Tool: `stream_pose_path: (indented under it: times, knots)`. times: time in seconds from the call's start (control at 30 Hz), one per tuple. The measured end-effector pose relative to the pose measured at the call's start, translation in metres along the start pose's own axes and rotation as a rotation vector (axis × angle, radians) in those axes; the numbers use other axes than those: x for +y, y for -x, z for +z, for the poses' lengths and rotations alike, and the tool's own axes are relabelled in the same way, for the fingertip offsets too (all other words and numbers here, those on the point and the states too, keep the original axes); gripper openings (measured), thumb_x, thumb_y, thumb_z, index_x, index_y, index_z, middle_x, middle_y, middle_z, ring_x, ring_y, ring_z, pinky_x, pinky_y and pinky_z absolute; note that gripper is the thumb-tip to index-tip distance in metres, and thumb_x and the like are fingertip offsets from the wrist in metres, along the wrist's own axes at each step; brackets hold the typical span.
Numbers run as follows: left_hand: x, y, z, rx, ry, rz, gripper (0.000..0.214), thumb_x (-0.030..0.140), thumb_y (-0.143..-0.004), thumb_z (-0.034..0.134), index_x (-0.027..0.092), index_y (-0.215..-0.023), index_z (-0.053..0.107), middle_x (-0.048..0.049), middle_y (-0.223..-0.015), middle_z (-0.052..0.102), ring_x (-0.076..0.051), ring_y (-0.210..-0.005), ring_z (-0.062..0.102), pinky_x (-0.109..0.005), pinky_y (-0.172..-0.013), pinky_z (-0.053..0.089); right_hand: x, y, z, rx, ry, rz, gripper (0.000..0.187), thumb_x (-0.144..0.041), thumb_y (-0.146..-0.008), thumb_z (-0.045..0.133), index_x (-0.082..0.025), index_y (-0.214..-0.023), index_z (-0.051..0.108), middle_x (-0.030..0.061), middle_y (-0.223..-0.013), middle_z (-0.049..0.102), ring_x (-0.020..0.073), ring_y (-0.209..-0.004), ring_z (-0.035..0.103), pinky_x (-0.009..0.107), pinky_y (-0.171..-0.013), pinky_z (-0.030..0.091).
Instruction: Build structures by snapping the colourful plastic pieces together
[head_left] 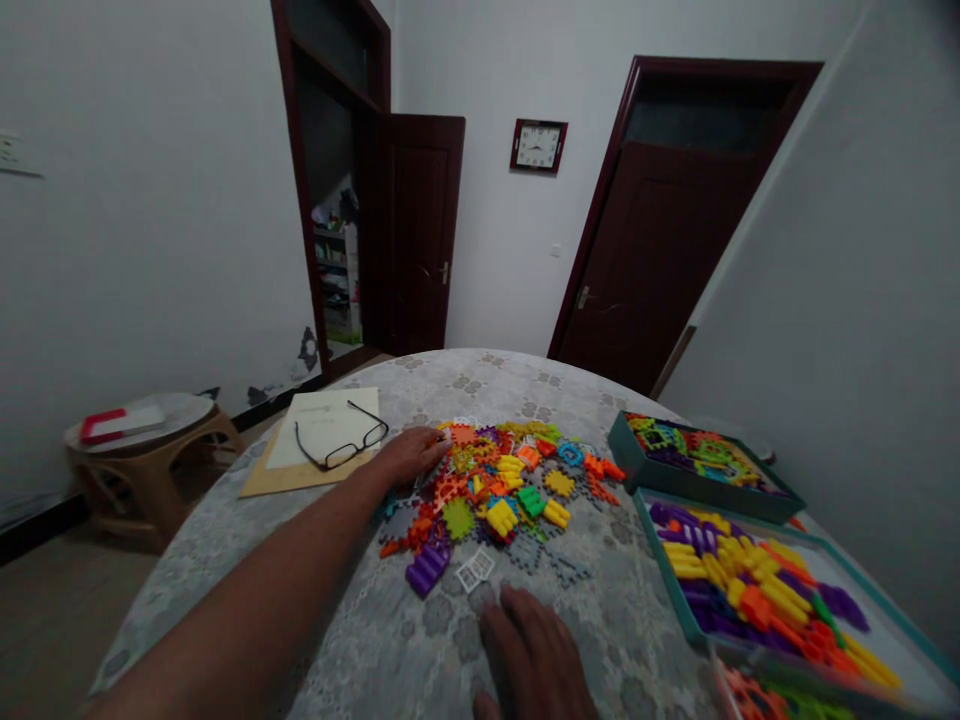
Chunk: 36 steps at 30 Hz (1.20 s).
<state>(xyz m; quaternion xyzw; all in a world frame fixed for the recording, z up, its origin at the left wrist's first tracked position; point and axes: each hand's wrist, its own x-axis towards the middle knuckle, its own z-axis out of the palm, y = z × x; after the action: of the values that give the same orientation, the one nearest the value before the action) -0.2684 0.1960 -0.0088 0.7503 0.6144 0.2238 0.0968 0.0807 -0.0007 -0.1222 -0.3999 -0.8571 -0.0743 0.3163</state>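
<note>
A mixed pile of colourful plastic building pieces [457,485] is spread over the table, with gear-edged flat pieces among chunky ribbed ones. My left hand [411,458] reaches to the left side of this pile, its fingers curled together among the pieces; what they grip, if anything, is hidden. Nearer to me, my right hand [534,655] hovers or rests over the cloth with fingers apart and nothing visible in it. Just beyond its fingertips lie a small white lattice piece [476,570] and a purple ribbed piece [428,569].
Black-framed glasses [345,452] lie on a sheet of paper [322,420] at the left. On the right stand a teal box [637,455] and a clear-lidded tray [686,605], both holding more pieces. A stool [150,460] stands left of the round table.
</note>
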Motion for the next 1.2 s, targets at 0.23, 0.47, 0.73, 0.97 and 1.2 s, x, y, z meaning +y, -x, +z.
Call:
stream_pose_path:
  times: [0.23, 0.47, 0.73, 0.97, 1.2]
  knots:
    - [0.025, 0.022, 0.009, 0.023, 0.008, -0.031, 0.056, 0.060, -0.104, 0.046, 0.023, -0.131, 0.078, -0.0124, -0.137, 0.076, -0.030, -0.128, 0.069, -0.039, -0.110, 0.049, -0.004, -0.009, -0.004, 0.022, 0.022, 0.028, 0.096, -0.035, -0.087, 0.075, -0.031, -0.173, 0.033, 0.0138, -0.168, 0.050, 0.0448, -0.144, 0.060, 0.061, -0.109, 0.059]
    - [0.061, 0.051, 0.023, 0.069, -0.017, -0.103, 0.057, 0.060, -0.103, 0.051, 0.022, -0.136, 0.077, -0.0136, -0.139, 0.076, -0.031, -0.131, 0.068, -0.041, -0.114, 0.046, 0.003, -0.022, -0.022, 0.042, -0.014, -0.021, 0.099, -0.046, -0.092, 0.073, -0.028, -0.176, 0.024, 0.0171, -0.176, 0.036, 0.0480, -0.151, 0.050, 0.066, -0.108, 0.058]
    - [0.107, 0.081, 0.042, 0.150, -0.126, -0.192, 0.054, 0.060, -0.101, 0.056, 0.019, -0.128, 0.079, -0.0162, -0.129, 0.078, -0.031, -0.124, 0.070, -0.040, -0.108, 0.049, -0.009, -0.026, -0.031, 0.062, -0.095, -0.005, 0.094, -0.055, -0.095, 0.073, -0.029, -0.174, 0.030, 0.0165, -0.175, 0.039, 0.0471, -0.155, 0.045, 0.068, -0.113, 0.053]
    - [0.157, 0.098, 0.058, 0.193, -0.186, -0.384, 0.055, 0.056, -0.103, 0.053, 0.016, -0.134, 0.076, -0.0189, -0.131, 0.075, -0.034, -0.128, 0.066, -0.044, -0.114, 0.044, -0.018, -0.028, -0.048, 0.069, -0.160, 0.079, 0.061, -0.037, -0.101, 0.063, -0.024, -0.159, 0.049, 0.0183, -0.170, 0.045, 0.0403, -0.157, 0.042, 0.067, -0.121, 0.045]
    - [0.205, 0.115, 0.067, 0.161, -0.158, -0.478, 0.059, 0.058, -0.105, 0.048, 0.016, -0.140, 0.072, -0.0209, -0.130, 0.074, -0.036, -0.127, 0.065, -0.047, -0.112, 0.045, -0.016, -0.029, -0.056, 0.024, -0.140, 0.093, 0.055, -0.033, -0.100, 0.060, -0.021, -0.153, 0.054, 0.0183, -0.168, 0.045, 0.0408, -0.155, 0.042, 0.067, -0.123, 0.038]
